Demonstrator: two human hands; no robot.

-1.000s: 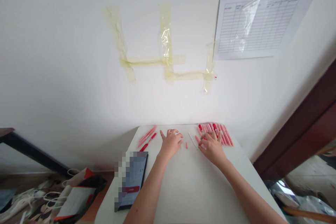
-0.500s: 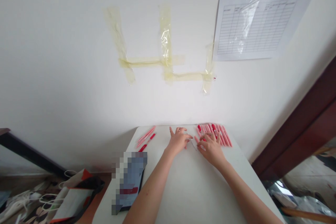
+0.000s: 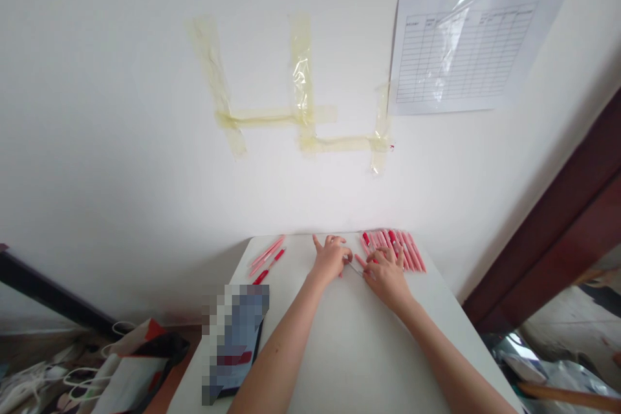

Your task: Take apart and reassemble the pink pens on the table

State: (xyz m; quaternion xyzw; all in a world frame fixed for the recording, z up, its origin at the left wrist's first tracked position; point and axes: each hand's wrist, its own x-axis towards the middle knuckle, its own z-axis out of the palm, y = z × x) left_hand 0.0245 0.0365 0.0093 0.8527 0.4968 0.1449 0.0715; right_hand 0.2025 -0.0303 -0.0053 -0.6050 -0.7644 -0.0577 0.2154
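Note:
Over the white table (image 3: 339, 349), a thin pale rod like a pen refill (image 3: 357, 268) spans the gap between my two hands. My left hand (image 3: 332, 260) pinches its left end between thumb and index finger, the other fingers raised; a small pink part shows below these fingertips. At the rod's right end, my right hand (image 3: 388, 275) is closed, its thumb and fingers bent around it. A pink pen part (image 3: 359, 261) juts out beside the right fingertips; whether they hold it is unclear. Behind the right hand lies a row of pink and red pens (image 3: 410, 251).
Two pink pens (image 3: 266, 254) and a red-and-clear pen (image 3: 269, 266) lie at the table's back left. A blurred phone-like device (image 3: 240, 343) rests at the left edge. The white wall bears yellowed tape (image 3: 301, 77) and a printed sheet (image 3: 466, 58). Paper bags (image 3: 130, 369) stand lower left.
The thin rod has tilted flatter between the hands, and the left fingertips have curled in a little. The view has shifted slightly; the pens at both sides lie as before.

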